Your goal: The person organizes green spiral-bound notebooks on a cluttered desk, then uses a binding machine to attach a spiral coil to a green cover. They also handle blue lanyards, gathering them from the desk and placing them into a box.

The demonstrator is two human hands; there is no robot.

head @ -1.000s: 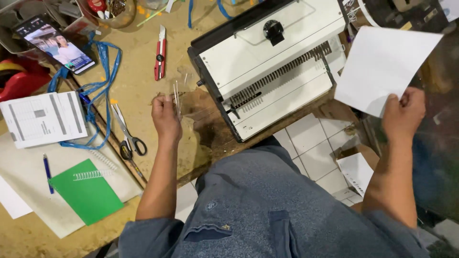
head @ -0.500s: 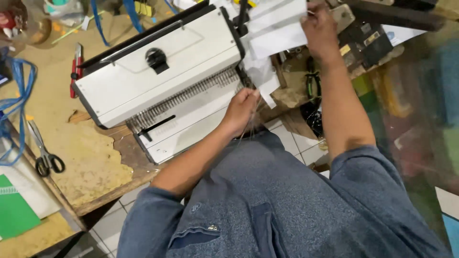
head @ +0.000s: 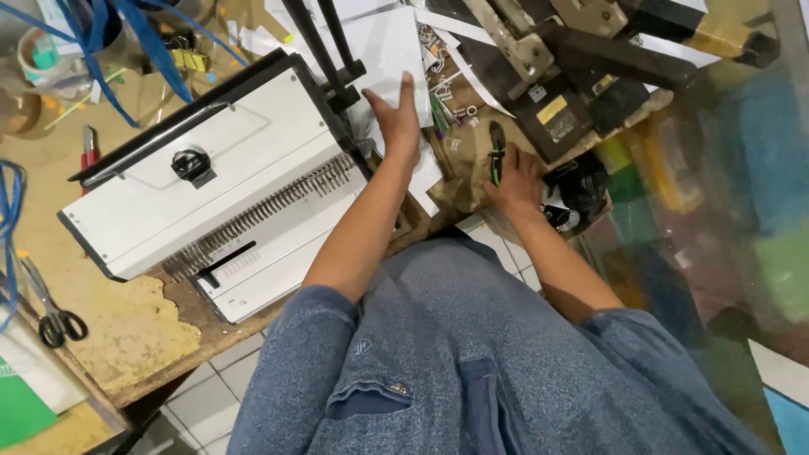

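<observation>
Left hand: my left hand (head: 396, 118) lies flat, fingers straight and together, palm down on the white paper sheets (head: 383, 50). Grip released; it presses on the sheets and clasps nothing.
Right hand: my right hand (head: 516, 181) is clenched round a small tool with a green and black handle (head: 496, 156), whose dark tip points up and away from me. What kind of tool it is, I cannot tell.
White paper sheets: a loose pile on the surface (head: 126, 329), just right of the binding machine's upper corner, partly under the left hand and touching it.
Binding machine: a white comb binding machine (head: 202, 202) with a black knob on top and a row of metal teeth along its front, standing askew on the surface, just beside my left forearm.
Heavy press: a dark metal machine (head: 581, 76) with a long lever sits beyond the right hand, near the tool.
Clutter: small wire pieces (head: 442, 88) lie between the two hands.
Scissors: black-handled scissors (head: 50, 316) lie at the far left edge, well apart from both hands.
Red-handled tool: it (head: 88, 147) rests left of the binding machine.
</observation>
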